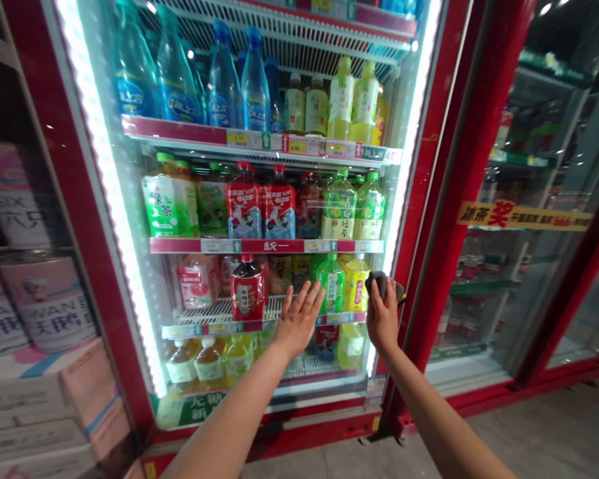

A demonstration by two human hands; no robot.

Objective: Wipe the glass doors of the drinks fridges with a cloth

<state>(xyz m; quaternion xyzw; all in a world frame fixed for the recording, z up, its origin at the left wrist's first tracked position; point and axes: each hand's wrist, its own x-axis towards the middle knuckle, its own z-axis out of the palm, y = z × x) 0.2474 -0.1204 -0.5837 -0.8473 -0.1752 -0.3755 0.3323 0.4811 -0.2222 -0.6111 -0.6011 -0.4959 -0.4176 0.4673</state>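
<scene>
My left hand [297, 320] is spread flat in front of the lit drinks fridge, holding nothing. It covers part of the lower shelf; whether it touches the glass I cannot tell. My right hand [383, 320] is closed on a dark grey cloth-like pad [375, 284] at the right side of the fridge door, by the bright light strip. Beyond the hands stand a green bottle [331, 283], a yellow bottle [355, 283] and a dark bottle with a red label [248, 291].
The red fridge frame [413, 219] borders another glass-fronted fridge [499, 266] on the right. Stacked boxes [44, 392] and pink-and-white tins [47, 303] stand at the left. Blue bottles [255, 83] fill part of the upper shelf. Grey floor [544, 432] shows at the lower right.
</scene>
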